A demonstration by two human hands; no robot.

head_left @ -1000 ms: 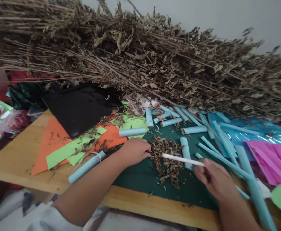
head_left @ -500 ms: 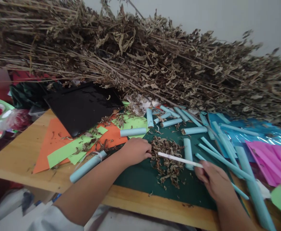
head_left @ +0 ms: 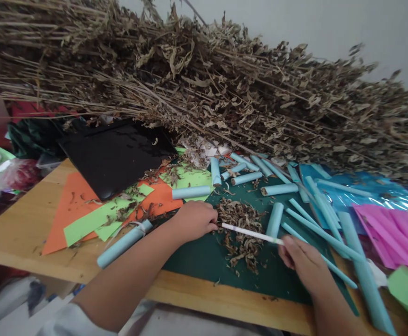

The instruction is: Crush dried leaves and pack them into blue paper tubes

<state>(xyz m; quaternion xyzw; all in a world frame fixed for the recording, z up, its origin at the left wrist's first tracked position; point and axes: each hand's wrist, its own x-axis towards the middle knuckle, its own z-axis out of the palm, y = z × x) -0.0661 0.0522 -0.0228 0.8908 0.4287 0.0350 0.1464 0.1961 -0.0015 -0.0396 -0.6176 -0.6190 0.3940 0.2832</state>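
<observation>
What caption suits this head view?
Right hand holds a thin white tube over crumbled dry leaves; left hand rests at the pile's edge.

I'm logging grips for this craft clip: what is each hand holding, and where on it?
The right hand pinches the thin white stick at its near end. The left hand rests fisted at its far tip; grip unclear.
</observation>
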